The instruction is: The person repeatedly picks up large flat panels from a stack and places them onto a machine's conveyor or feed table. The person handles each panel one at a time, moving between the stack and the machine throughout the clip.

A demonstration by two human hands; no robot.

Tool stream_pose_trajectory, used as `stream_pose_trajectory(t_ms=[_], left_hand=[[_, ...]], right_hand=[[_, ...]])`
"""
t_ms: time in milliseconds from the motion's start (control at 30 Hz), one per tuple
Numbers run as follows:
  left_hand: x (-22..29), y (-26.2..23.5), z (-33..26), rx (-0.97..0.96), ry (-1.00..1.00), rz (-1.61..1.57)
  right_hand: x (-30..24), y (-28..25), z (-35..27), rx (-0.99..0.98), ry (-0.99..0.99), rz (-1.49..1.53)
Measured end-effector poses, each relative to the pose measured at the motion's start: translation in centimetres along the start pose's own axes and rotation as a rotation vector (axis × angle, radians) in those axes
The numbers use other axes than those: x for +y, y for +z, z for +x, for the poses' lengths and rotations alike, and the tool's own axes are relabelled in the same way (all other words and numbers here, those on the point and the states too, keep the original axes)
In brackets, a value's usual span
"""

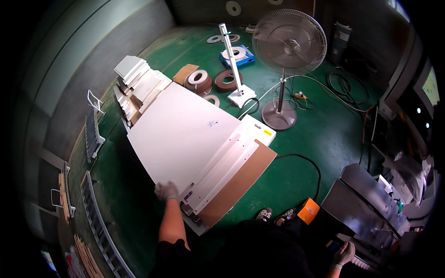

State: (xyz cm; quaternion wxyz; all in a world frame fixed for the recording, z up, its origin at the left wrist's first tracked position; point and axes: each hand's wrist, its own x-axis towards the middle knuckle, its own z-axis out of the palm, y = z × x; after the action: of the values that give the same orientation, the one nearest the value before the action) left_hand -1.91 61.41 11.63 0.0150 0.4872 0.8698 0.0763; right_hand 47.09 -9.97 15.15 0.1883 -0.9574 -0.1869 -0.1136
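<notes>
A worker's left grip (pixel 167 190), gloved, is resting at the left edge of a large white panel (pixel 185 127), which is lying flat near the top of a pile of boards; narrow white strips (pixel 222 169) and a brown board (pixel 250 178) are lying along the panel's lower-right side; the angle is leaving unclear whether the left grip is clasping the edge or merely touching it; the gloved right grip (pixel 344 253) is hanging well apart, beside grey metal equipment (pixel 357 204), its fingers curling, and whether it is holding anything is impossible to tell; the worker appears to be handling or steadying the panel; any lifting or sliding would probably be calling for the right grip at another edge, so broad is the sheet; near the worker's shoes (pixel 264 213), an orange box (pixel 308 211) is sitting on the green floor (pixel 320 134), its contents not showing; beyond the pile, a blue carton (pixel 249 56) is carrying a white ring-shaped roll (pixel 235 54), while brown coils (pixel 199 85) are lying nearby.
</notes>
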Motion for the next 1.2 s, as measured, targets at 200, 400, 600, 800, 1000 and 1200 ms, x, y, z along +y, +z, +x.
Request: stream_pose_trajectory(t_ms=[200,400,600,800,1000,1200], left_hand=[[-9.8,1.6,-0.2,-0.171,-0.248,-0.837],[-6.8,0.0,-2.4,-0.156,-0.116,-0.547],[-6.9,0.4,-6.0,-0.049,-0.043,-0.641],[-8.2,1.2,-4.5,-0.520,-0.310,-1.056],[-10.3,-0.8,-8.0,-0.884,-0.307,-1.075],[-10.1,-2.8,-20.6,-1.262,-0.064,-1.005]], right_hand=[[0.2,0.8,0.0,-0.004,-0.011,0.024],[2.5,1.8,-0.9,0.099,-0.061,-0.018],[3.0,1.6,-0.7,0.060,-0.037,-0.003],[3.3,1.0,-0.7,0.047,-0.061,0.002],[1.0,0.1,-0.8,0.077,-0.096,0.133],[-1.4,-1.6,-4.0,0.216,-0.114,0.007]])
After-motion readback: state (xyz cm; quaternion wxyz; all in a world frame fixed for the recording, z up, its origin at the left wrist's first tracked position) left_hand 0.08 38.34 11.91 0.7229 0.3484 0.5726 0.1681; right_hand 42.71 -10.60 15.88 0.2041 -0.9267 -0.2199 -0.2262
